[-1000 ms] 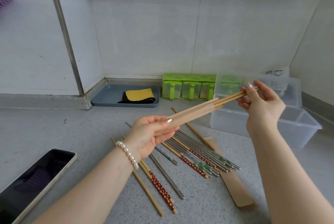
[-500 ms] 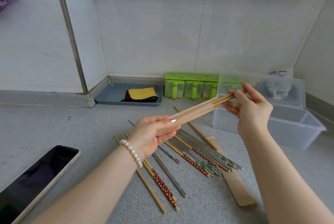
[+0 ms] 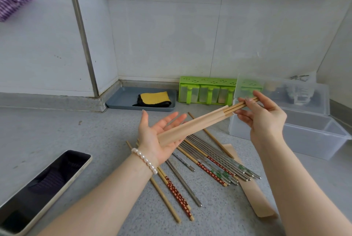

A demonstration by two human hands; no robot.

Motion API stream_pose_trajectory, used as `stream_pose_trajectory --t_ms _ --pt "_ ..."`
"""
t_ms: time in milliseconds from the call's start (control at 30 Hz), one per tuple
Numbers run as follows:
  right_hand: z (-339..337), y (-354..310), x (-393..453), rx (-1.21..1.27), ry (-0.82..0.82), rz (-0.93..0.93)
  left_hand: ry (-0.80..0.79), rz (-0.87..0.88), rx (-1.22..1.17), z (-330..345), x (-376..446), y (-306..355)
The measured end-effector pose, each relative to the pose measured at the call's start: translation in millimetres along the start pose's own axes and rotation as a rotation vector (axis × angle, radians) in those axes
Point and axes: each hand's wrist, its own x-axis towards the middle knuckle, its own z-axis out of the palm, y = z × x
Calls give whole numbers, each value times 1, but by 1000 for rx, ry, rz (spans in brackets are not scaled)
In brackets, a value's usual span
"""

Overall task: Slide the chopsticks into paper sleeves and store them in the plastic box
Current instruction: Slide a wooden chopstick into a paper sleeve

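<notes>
Pinching the bare ends of two wooden chopsticks (image 3: 240, 104), right hand (image 3: 263, 119) holds them mid-air, mostly inside a tan paper sleeve (image 3: 192, 126). Left hand (image 3: 158, 136) flat, fingers spread, sleeve resting on palm. Clear plastic box (image 3: 312, 131) just right, lid up.

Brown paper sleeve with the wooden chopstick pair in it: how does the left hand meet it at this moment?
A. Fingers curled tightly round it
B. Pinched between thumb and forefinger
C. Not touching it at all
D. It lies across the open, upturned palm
D: the brown paper sleeve rests on the left hand, fingers straight, while the right hand pinches the wooden chopstick pair.
</notes>
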Motion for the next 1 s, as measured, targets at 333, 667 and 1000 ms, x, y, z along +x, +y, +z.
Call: stream_pose_trajectory --t_ms 333,667,1000 --pt "-3 -3 2 -46 -59 16 -28 -27 120 -4 6 -1" --pt "-26 -9 18 -67 -79 135 -74 108 419 1 3 5" --pt "-20 -4 13 -958 -482 -82 51 161 265 -2 6 10"
